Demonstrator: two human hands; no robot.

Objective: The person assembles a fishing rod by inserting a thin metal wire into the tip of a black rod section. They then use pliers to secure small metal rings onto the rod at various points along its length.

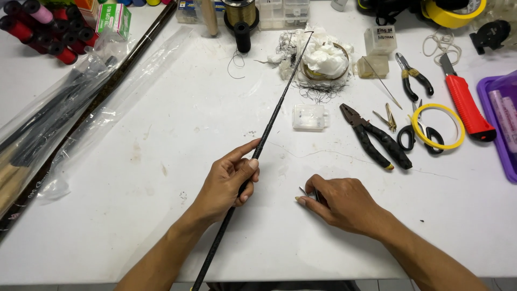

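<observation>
Two hands at work, fingers first. Left hand (pixel 229 180) is closed round a thin black rod (pixel 269 129), thumb on top, index laid along the shaft, other fingers curled under. Right hand (pixel 339 203) lies palm-down on the white table (pixel 161 215), fingertips pinched on a small silvery metal piece (pixel 305 192); most of it is hidden under the fingers, so can't tell what kind of piece it is.

Rod runs diagonally: butt end off the near table edge, tip up by a wad of white tissue (pixel 326 54) w/ tangled dark thread round it. Shaft looks matte, slightly speckled, tapering toward the tip, prob. stiff but whippy at the thin end.

Step in hand, as I judge it: rod steadied w/ the left while the right picks the small piece off the table. Next move would call for a fine pinch and bringing piece to shaft w/o letting the rod roll.

Further out, right side: black-handled pliers (pixel 377 139), scissors (pixel 414 134) lying across a yellow tape ring (pixel 439 126), smaller cutters (pixel 414 78), red-handled knife (pixel 466 105), purple tray (pixel 498 126) at the edge. A small clear plastic box (pixel 309 117) sits mid-table. Left side: long clear plastic sleeves (pixel 81 113) w/ dark rods inside, glossy and crinkled; red and black thread spools (pixel 46 29) stacked in the far corner.
</observation>
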